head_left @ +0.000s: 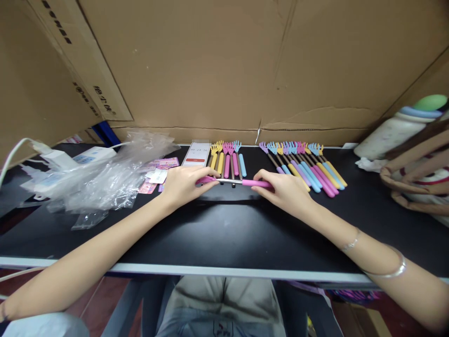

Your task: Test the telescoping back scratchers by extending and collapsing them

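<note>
Between my two hands a pink back scratcher [229, 181] is held level above the black table. My left hand [185, 182] pinches its pink head end, which the fingers partly cover. The fingers of my right hand [280, 186] close round the pink handle, and a bare metal rod shows between. Just beyond lie yellow, pink and blue back scratcher heads [226, 147] with separate handles [235, 164] beside their rods. To the right, a row of back scratchers [305, 164] in purple, blue, yellow and pink lies fanned out, heads toward the cardboard.
Crumpled clear plastic bags [112, 173] cover the left side near a white power strip [93, 154]. A phone [195, 153] showing a timer lies by pink printed cards [164, 163]. At right stand a white bottle [389, 133] and a brown-handled bag [414, 178]. Cardboard [224, 65] walls the back.
</note>
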`<action>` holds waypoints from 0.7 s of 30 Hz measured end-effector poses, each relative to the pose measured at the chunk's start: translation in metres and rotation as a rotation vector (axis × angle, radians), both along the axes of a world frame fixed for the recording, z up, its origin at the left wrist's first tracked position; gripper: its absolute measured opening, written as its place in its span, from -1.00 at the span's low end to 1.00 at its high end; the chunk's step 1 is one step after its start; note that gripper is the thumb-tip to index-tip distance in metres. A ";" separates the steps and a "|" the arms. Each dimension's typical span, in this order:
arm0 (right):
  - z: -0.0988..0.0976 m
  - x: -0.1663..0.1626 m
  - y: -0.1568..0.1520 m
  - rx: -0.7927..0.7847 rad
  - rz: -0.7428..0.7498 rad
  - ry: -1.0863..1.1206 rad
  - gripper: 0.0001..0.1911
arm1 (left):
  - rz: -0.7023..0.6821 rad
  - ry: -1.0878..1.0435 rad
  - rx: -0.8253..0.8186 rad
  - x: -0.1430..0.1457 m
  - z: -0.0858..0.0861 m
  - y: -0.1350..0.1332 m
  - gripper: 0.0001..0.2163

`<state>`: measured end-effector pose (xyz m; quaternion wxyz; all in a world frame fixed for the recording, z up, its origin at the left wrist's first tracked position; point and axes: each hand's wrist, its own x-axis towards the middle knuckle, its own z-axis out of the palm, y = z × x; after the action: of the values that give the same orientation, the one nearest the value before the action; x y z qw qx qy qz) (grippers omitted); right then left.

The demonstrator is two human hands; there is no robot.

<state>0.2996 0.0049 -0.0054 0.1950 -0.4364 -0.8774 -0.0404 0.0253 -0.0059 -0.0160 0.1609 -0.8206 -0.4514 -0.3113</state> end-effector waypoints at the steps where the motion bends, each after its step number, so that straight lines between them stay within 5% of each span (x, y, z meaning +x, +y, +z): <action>1: 0.000 0.000 0.000 0.008 0.007 -0.005 -0.72 | 0.004 0.000 -0.014 0.000 0.000 0.000 -0.84; 21: 0.009 0.013 0.012 0.012 -0.035 -0.069 -0.59 | 0.103 0.099 -0.039 -0.003 0.006 0.002 -0.73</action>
<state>0.3121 0.0172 0.0034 0.1665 -0.4490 -0.8755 -0.0642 0.0220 -0.0037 -0.0096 0.1829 -0.8136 -0.4905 -0.2531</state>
